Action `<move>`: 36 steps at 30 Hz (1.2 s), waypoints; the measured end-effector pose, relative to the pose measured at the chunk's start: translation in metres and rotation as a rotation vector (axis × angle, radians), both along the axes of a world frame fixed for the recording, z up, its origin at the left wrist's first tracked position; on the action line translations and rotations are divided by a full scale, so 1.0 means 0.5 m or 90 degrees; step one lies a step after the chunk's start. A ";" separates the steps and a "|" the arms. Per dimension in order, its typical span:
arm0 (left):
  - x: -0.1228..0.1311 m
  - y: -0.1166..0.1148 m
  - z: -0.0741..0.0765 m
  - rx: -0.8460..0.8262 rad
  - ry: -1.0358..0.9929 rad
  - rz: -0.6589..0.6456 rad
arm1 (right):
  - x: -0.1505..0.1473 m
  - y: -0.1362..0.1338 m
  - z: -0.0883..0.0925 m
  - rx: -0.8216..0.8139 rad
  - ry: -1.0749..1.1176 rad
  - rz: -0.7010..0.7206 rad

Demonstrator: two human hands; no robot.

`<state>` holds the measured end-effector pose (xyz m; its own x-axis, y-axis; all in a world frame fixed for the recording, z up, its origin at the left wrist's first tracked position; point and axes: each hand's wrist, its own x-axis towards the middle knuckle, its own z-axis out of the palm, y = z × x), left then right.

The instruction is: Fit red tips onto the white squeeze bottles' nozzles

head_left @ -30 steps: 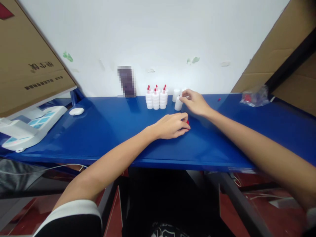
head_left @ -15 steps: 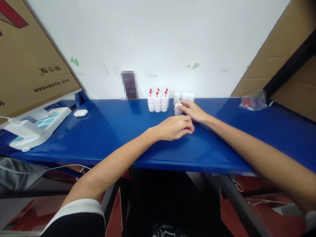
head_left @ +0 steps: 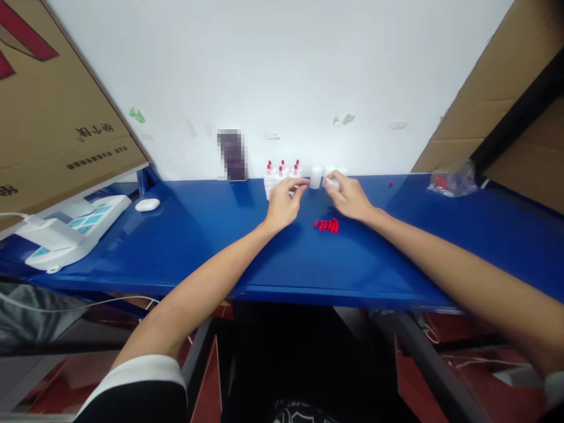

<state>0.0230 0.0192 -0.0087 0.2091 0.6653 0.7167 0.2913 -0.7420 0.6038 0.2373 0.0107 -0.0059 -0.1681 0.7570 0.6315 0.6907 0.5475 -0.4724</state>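
My left hand [head_left: 284,202] is closed in a pinch, with a small red cap [head_left: 307,183] just showing at its fingertips. Wrapped in the fingers of my right hand [head_left: 351,198] is a white plastic bottle [head_left: 332,184], tilted and mostly hidden, a short gap from the cap. Below the hands lies a loose pile of red caps [head_left: 329,225]. Behind my left hand stand several white bottles [head_left: 268,185] with red-tipped nozzles, partly covered by it. A white bottle [head_left: 316,177] without a red tip stands between the hands; others are half hidden behind my right hand.
The blue table [head_left: 185,247] meets a white wall. A pixelated dark object [head_left: 232,155] leans there. At left are a power strip [head_left: 94,220], a white case [head_left: 147,204] and a cardboard box [head_left: 57,117]. At right lie a clear bag [head_left: 453,180] with red contents and a stray red piece [head_left: 390,184].
My left hand has moved from the red caps up and left, uncovering the pile and bringing one cap along. My right hand has shifted slightly right with the bottle, now tilted.
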 end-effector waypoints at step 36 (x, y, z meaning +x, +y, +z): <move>0.018 -0.049 0.009 0.116 0.107 -0.136 | -0.041 -0.069 0.032 0.024 -0.106 -0.008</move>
